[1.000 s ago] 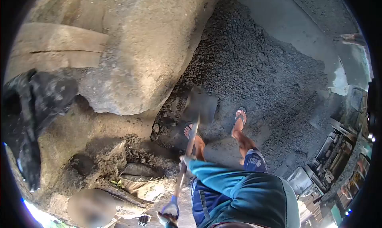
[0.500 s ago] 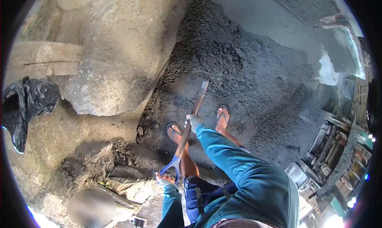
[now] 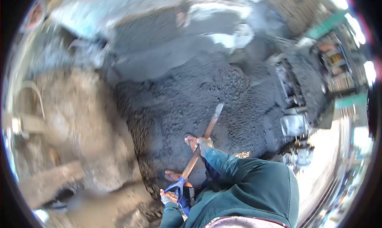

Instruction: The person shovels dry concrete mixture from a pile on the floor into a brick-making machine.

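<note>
A shovel (image 3: 195,159) with a wooden shaft and a blue D-shaped handle slants up and right in front of me. My left hand (image 3: 168,197) is wrapped round the blue handle at its lower end. Farther up the shaft, my right hand (image 3: 205,145) grips the wood in a greyish, dirty-looking glove. Beyond the shaft's metal socket, a clump of dark, wet-looking gritty material (image 3: 232,84) covers the blade, so the blade itself is hidden. More of this dark material (image 3: 171,104) is spread over the ground around my sandalled feet.
A large pale boulder or earth mass (image 3: 87,128) rises on the left. A grey slab-like surface (image 3: 159,58) lies at the back. Machine parts, including a motor-like piece (image 3: 300,155), stand on the right, near a green beam (image 3: 326,25).
My view has swung to the right, bringing the machinery nearer the middle. The shovel and the dark clump have moved along with it, with both hands keeping their grip.
</note>
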### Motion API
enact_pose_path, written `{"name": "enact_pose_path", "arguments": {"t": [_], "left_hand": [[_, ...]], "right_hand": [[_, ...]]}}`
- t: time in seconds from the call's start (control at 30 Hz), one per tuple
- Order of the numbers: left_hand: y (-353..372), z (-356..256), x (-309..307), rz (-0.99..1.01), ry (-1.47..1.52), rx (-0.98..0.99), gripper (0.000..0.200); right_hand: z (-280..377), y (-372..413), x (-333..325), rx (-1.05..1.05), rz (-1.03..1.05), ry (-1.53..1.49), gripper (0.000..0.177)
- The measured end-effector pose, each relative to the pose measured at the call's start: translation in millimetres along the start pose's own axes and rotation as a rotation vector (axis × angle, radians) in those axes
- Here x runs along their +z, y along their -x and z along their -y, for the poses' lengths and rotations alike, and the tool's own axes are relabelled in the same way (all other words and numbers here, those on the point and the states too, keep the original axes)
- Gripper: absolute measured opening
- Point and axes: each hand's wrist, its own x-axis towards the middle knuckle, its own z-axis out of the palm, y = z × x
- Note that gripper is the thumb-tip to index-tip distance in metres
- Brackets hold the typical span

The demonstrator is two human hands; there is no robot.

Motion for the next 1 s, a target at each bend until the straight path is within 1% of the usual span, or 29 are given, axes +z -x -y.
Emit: {"name": "enact_pose_path", "arguments": {"t": [0.07, 0.1, 0.13, 0.17, 0.23, 0.27, 0.3, 0.33, 0.37, 0.4, 0.43, 0.47, 0.5, 0.53, 0.57, 0.6, 0.63, 0.67, 0.7, 0.73, 0.77, 0.8, 0.83, 0.87, 0.9, 0.93, 0.97, 1.0], "left_hand": [[16, -41, 92, 0.102, -0.170, 0.152, 0.060], [29, -59, 138, 0.140, -0.265, 0.230, 0.059], [62, -80, 193, 0.218, -0.308, 0.276, 0.058], [100, -102, 253, 0.295, -0.340, 0.322, 0.057], [178, -134, 370, 0.304, -0.340, 0.559, 0.054], [217, -150, 412, 0.504, -0.446, 0.819, 0.052], [267, -163, 450, 0.724, -0.508, 0.947, 0.052], [325, -163, 494, 0.813, -0.438, 1.053, 0.051], [377, -159, 531, 0.920, -0.429, 1.225, 0.047], [404, -163, 565, 1.096, -0.439, 1.369, 0.042], [444, -153, 590, 1.136, -0.468, 1.605, 0.033], [485, -138, 617, 1.026, -0.354, 2.401, 0.025], [526, -118, 627, 1.257, -0.363, 2.532, 0.021], [548, -103, 631, 1.363, -0.665, 2.506, 0.023], [558, -81, 634, 1.564, -0.489, 2.760, 0.028], [556, -56, 618, 1.633, -0.468, 2.855, 0.028], [551, -33, 599, 1.698, -0.448, 2.944, 0.030], [523, -15, 581, 1.922, -0.885, 2.651, 0.031], [483, -6, 558, 1.963, -1.067, 2.509, 0.031], [442, 4, 535, 1.978, -1.235, 2.362, 0.031], [403, 6, 504, 1.860, -1.200, 2.441, 0.029], [363, 2, 467, 1.778, -1.281, 2.374, 0.029], [329, -4, 431, 1.660, -1.351, 2.314, 0.028], [302, -17, 398, 1.487, -1.373, 2.335, 0.029], [277, -31, 354, 1.300, -1.401, 2.329, 0.030], [254, -39, 307, 1.107, -1.424, 2.305, 0.032], [232, -44, 265, 0.963, -1.381, 2.233, 0.032], [212, -49, 226, 0.826, -1.324, 2.166, 0.032]], "right_hand": [[92, 26, -8, -0.072, 0.028, -0.197, 0.013], [129, 18, -14, -0.159, 0.078, -0.255, 0.015], [168, 9, -19, -0.244, 0.130, -0.303, 0.017], [216, 18, -20, -0.299, 0.271, -0.484, 0.016], [317, 36, -28, -0.482, 0.528, -0.613, 0.016], [366, 31, -36, -0.492, 0.700, -0.727, 0.016], [417, 41, -41, -0.558, 0.804, -0.823, 0.013], [465, 71, -49, -0.591, 0.755, -0.877, 0.012], [512, 84, -55, -0.690, 0.601, -1.009, 0.009], [544, 114, -74, -0.917, 0.759, -0.985, 0.013], [574, 134, -90, -0.892, 0.737, -1.128, 0.016], [601, 133, -113, -1.029, 0.624, -1.078, 0.017], [621, 135, -141, -1.047, 0.621, -1.156, 0.016], [632, 113, -180, -0.950, 1.111, -1.268, 0.017], [623, 120, -203, -1.068, 0.851, -1.260, 0.019], [599, 129, -223, -1.180, 0.718, -1.146, 0.022], [575, 118, -248, -1.207, 0.862, -1.092, 0.025], [554, 93, -276, -1.143, 0.814, -1.007, 0.028], [526, 81, -293, -1.043, 0.719, -0.965, 0.029], [493, 77, -301, -0.997, 0.525, -0.804, 0.028], [459, 61, -305, -1.037, 0.720, -0.730, 0.028], [414, 100, -279, -1.056, 0.348, -0.649, 0.025], [378, 120, -259, -0.989, 0.257, -0.601, 0.019], [349, 92, -265, -0.911, 0.637, -0.617, 0.025], [315, 87, -255, -0.932, 0.848, -0.587, 0.022], [278, 113, -227, -0.948, 0.856, -0.576, 0.020], [247, 125, -208, -0.910, 0.918, -0.511, 0.020], [217, 123, -200, -0.824, 0.984, -0.460, 0.023]]}}
